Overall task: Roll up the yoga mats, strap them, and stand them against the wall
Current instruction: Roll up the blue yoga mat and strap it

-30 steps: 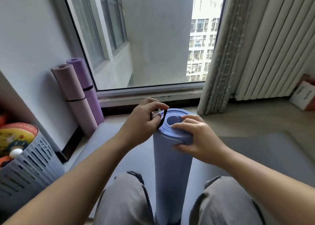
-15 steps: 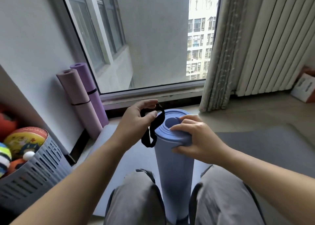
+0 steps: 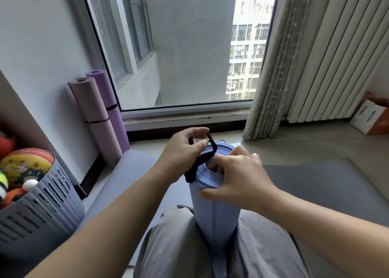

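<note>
Below the window [image 3: 179,46], a rolled blue mat [image 3: 212,212] stands upright between a person's knees [image 3: 174,242], apparently braced there against unrolling. Left of the window, a pink mat [image 3: 94,117] and a purple mat [image 3: 112,107], both strapped, lean on the wall [image 3: 42,56]. The right hand [image 3: 237,178] clamps the roll's top edge. The left hand [image 3: 183,153] pinches a black strap [image 3: 200,161], seemingly ready to loop it over.

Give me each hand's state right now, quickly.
Left hand: pinches the black strap.
Right hand: grips the top of the rolled blue mat.
</note>
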